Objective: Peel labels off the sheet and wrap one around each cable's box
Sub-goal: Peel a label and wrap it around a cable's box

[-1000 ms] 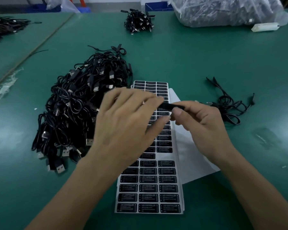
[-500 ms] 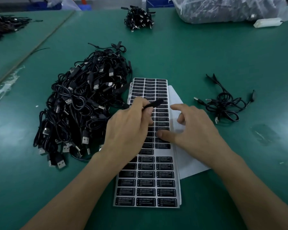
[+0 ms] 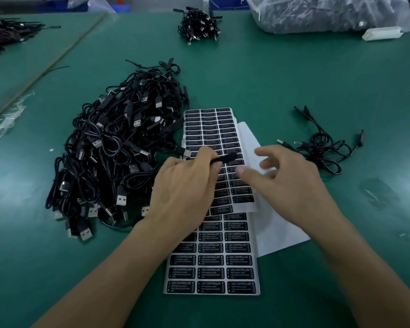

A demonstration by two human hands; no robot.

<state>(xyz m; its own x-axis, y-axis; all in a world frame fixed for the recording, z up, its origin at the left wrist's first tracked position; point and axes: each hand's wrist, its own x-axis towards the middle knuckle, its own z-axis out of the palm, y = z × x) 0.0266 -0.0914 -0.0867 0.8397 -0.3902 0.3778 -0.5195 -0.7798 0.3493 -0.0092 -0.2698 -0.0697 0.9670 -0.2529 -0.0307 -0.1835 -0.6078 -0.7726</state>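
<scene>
Across the green table lies a sheet of black labels (image 3: 213,263), running from the middle toward me. My left hand (image 3: 187,192) hovers over the sheet's middle and pinches a slim black cable box (image 3: 226,158), which sticks out to the right of its fingertips. My right hand (image 3: 289,185) is just right of the box. Its fingers are spread and blurred, and its thumb tip is close above the labels. I see no label in it. Unlabelled black USB cables (image 3: 109,150) are heaped left of the sheet.
A blank white backing sheet (image 3: 277,233) lies under the label sheet's right edge. A few loose cables (image 3: 322,147) sit to the right. Far back are a cable bundle (image 3: 199,24), a clear plastic bag (image 3: 317,13), a white block (image 3: 381,34) and more cables (image 3: 5,34).
My right hand let go of the box, pressed its thumb on the sheet, and has now lifted with fingers spread. My left hand kept the box and stayed over the sheet.
</scene>
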